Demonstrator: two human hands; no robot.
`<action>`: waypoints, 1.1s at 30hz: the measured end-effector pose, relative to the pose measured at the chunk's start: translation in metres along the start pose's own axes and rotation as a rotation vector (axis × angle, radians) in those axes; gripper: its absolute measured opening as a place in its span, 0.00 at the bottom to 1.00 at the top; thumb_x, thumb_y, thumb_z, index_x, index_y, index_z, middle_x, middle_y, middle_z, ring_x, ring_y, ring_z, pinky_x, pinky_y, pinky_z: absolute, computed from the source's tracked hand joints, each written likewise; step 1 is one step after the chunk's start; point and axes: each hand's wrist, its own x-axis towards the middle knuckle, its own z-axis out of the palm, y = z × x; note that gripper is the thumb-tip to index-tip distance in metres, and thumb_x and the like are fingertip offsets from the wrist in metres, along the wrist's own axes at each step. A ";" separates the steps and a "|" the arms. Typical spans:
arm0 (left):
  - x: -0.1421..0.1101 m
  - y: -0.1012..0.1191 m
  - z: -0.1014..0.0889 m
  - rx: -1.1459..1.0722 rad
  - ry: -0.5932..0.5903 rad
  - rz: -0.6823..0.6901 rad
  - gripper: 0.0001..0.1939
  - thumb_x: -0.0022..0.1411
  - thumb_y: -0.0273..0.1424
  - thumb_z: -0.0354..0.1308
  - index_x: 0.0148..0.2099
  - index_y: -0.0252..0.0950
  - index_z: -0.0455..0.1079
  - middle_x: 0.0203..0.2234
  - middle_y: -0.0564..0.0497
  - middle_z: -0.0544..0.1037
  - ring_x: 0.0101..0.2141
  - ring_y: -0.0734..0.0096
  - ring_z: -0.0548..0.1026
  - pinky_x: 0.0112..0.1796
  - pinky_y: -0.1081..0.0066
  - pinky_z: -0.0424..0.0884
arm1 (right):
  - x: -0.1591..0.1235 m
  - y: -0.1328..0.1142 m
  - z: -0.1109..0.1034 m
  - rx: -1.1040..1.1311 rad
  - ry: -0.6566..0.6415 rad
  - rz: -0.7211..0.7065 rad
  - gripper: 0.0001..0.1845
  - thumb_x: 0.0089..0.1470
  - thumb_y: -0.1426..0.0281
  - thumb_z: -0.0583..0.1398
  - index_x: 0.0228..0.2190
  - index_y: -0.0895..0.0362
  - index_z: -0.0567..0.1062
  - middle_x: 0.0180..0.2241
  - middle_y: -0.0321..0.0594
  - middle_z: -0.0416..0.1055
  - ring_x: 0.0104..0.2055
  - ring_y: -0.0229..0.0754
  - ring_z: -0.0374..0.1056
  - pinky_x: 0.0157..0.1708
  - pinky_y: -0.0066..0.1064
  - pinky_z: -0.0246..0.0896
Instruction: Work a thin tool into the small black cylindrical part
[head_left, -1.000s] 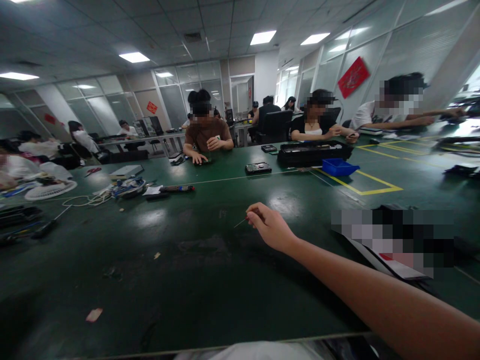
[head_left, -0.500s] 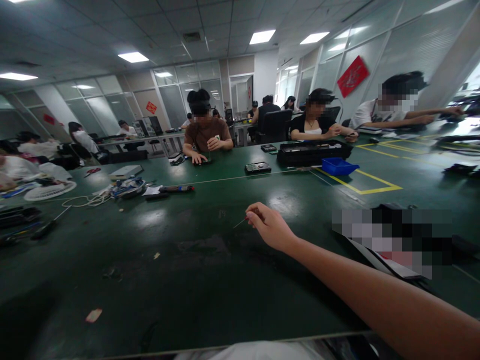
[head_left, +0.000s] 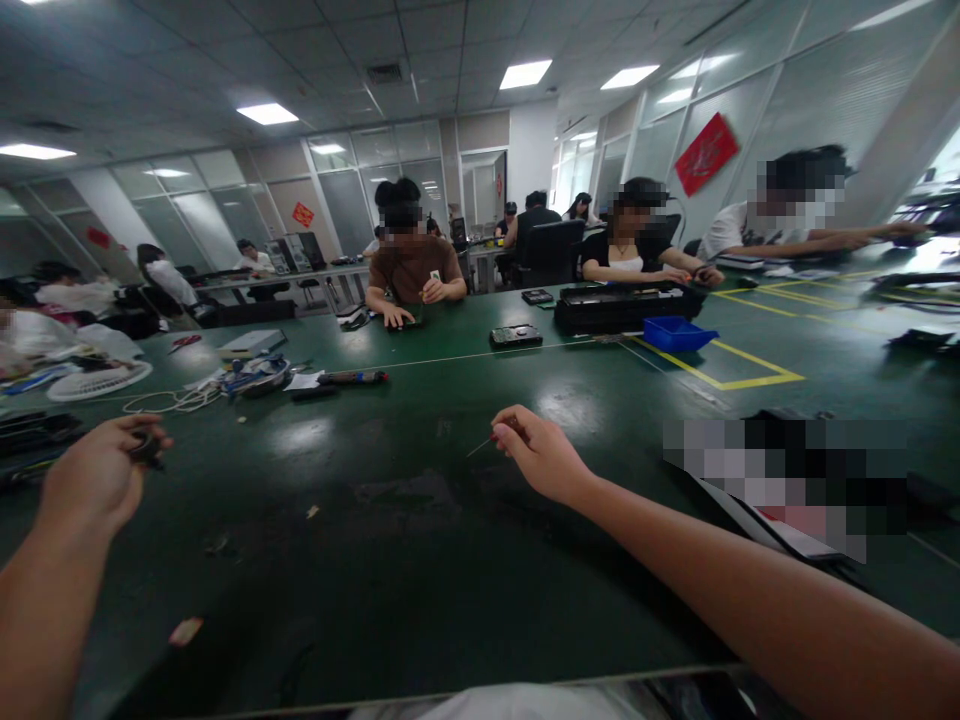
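My right hand (head_left: 536,452) is above the middle of the green table, its fingers pinched round a screwdriver (head_left: 480,446). The thin shaft points left and slightly down; a bit of red shows at the fingertips, and the rest of the handle is hidden in the hand. At the left, my left hand (head_left: 97,470) is closed on a small dark, roundish object (head_left: 146,447), held clear of the table top. What kind of thing it is I cannot make out, since the fingers cover part of it.
The green table (head_left: 360,600) has scraps on it. Further off lie a long-handled tool (head_left: 352,377), a cable bundle (head_left: 255,375), a hard drive (head_left: 515,336), a blue bin (head_left: 679,333) and a black case (head_left: 630,305). Co-workers sit across. A blurred-out item (head_left: 780,490) is at right.
My left hand has come into view from the left, with the small dark object in it. My right hand and the screwdriver have hardly moved.
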 end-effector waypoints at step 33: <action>-0.165 -0.025 0.191 0.102 -0.879 0.544 0.19 0.58 0.28 0.63 0.53 0.41 0.72 0.51 0.50 0.76 0.53 0.61 0.71 0.58 0.60 0.61 | -0.008 -0.004 -0.004 0.113 0.098 -0.079 0.13 0.61 0.63 0.57 0.45 0.54 0.73 0.39 0.41 0.78 0.41 0.44 0.75 0.42 0.38 0.68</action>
